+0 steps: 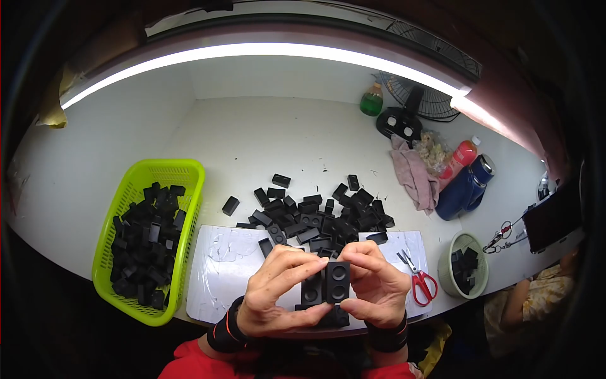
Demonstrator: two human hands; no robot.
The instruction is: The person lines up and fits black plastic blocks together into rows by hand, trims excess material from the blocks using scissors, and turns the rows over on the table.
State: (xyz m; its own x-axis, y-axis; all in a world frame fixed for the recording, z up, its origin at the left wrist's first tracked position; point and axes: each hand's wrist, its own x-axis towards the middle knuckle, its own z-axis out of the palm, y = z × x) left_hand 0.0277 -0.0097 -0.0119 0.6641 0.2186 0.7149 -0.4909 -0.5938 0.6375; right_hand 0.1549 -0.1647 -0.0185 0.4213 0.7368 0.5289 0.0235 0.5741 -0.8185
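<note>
Just above the near edge of the table, a small black rectangular block (pixel 338 282) with two round recesses is held upright between my hands. My left hand (pixel 278 287) pinches it from the left with thumb and fingertips. From the right, my right hand (pixel 377 282) closes thumb and fingers on the same block. A second black block (pixel 311 290) with a round recess shows just left of it, partly covered by my left fingers; whether it is held or lying below I cannot tell. Beyond my hands spreads a loose pile of similar black blocks (pixel 309 219).
A lime-green basket (pixel 196 183) of black blocks stands at left. Red-handled scissors (pixel 424 287) lie right, beside a pale round basket (pixel 447 276) with blocks. A blue flask (pixel 459 194), pink cloth (pixel 416 174), bottles and fan stand back right. Another person's arm (pixel 519 303) shows at right.
</note>
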